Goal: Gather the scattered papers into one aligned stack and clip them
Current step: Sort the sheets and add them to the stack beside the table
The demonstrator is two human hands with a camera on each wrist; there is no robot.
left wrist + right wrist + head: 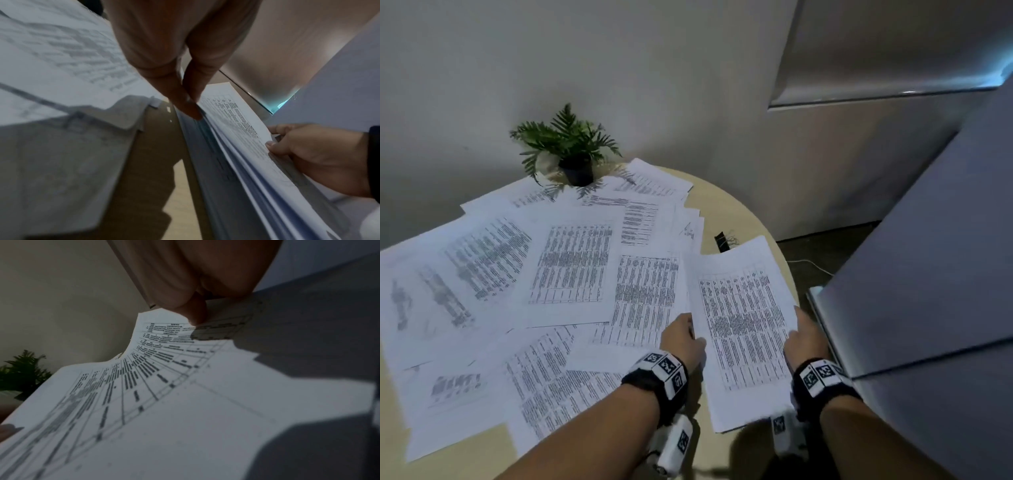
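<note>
Lower right of the head view: a partial stack (743, 329) of printed sheets, lifted off the round table (743, 212) and gripped at its two long edges. The left hand (681, 339) pinches the left edge, the right hand (806, 337) the right (thumb on top). Scattered papers (571, 263) cover the left and centre; a black binder clip (722, 240) lies above the stack, a potted plant (568, 147) at the upper left.

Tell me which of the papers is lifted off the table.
The bundle of table-printed sheets at the table's right edge, gripped by the left hand and right hand; all others lie flat.
</note>
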